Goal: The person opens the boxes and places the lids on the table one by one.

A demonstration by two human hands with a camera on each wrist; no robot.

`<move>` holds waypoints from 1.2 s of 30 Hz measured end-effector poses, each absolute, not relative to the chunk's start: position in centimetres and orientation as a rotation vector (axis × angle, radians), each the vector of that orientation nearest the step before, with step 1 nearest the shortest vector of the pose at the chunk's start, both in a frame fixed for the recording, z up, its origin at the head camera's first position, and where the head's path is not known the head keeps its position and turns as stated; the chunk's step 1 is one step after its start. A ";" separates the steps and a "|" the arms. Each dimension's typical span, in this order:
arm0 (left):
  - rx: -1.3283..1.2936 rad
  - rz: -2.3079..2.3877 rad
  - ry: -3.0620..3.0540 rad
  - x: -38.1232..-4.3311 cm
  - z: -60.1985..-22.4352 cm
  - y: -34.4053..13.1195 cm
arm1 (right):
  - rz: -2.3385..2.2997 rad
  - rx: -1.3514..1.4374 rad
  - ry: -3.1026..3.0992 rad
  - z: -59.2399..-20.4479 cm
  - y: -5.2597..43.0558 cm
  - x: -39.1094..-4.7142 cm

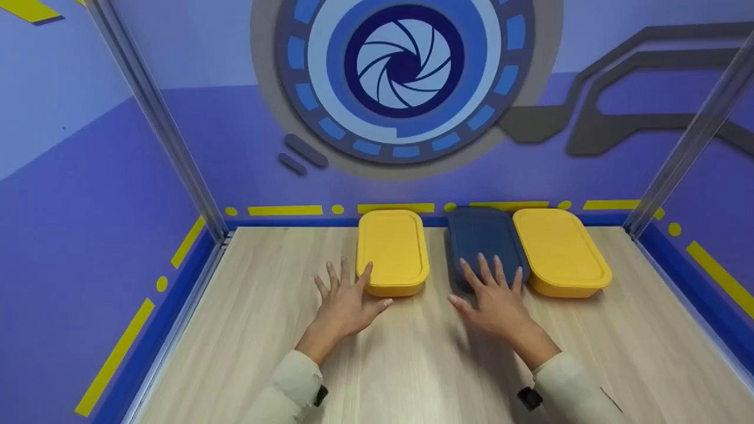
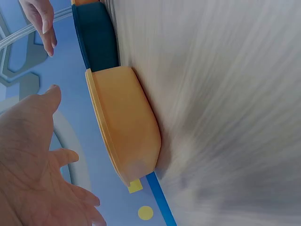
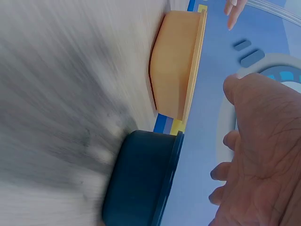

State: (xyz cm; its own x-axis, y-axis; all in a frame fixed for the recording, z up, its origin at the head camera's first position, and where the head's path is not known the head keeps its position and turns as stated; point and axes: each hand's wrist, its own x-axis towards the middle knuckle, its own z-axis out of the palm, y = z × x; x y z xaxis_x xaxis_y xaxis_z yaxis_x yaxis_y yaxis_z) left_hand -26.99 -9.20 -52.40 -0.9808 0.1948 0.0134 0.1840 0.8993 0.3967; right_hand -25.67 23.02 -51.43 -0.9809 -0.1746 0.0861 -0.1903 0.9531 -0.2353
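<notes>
L hand (image 1: 344,309) & R hand (image 1: 498,303) splayed, gripping nothing. On bench (image 1: 259,306), L yellow box (image 1: 393,247) just fwd/right of L hand; navy box (image 1: 486,235) partly below R hand, R yellow box (image 1: 559,247) alongside.

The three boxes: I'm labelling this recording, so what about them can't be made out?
- Any contents: head view, hidden under the lids.
- Blue box, near end: head view, partly covered by the right hand; right wrist view, cropped by the bottom edge.
- Rightmost yellow box: left wrist view, mostly cropped by the top edge.
</notes>
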 end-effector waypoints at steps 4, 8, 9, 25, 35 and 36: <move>0.337 0.652 3.029 -27.2 -52.4 -8.9 | 0.380 0.314 -3.024 -51.6 23.1 -25.7; 0.356 0.679 3.018 -27.4 -52.4 -8.4 | 0.399 0.347 -3.014 -51.7 23.2 -25.7; 0.362 0.692 3.015 -27.5 -52.4 -8.2 | 0.412 0.354 -3.010 -51.6 23.2 -25.7; 0.566 0.546 3.072 -31.9 -55.5 -2.8 | 0.804 0.609 -2.915 -52.1 22.3 -24.7; 0.495 0.493 3.153 -33.3 -56.0 -2.5 | 0.881 0.746 -2.925 -53.2 21.5 -24.6; 0.493 0.489 3.161 -33.2 -56.1 -2.5 | 0.882 0.747 -2.927 -53.4 21.5 -24.6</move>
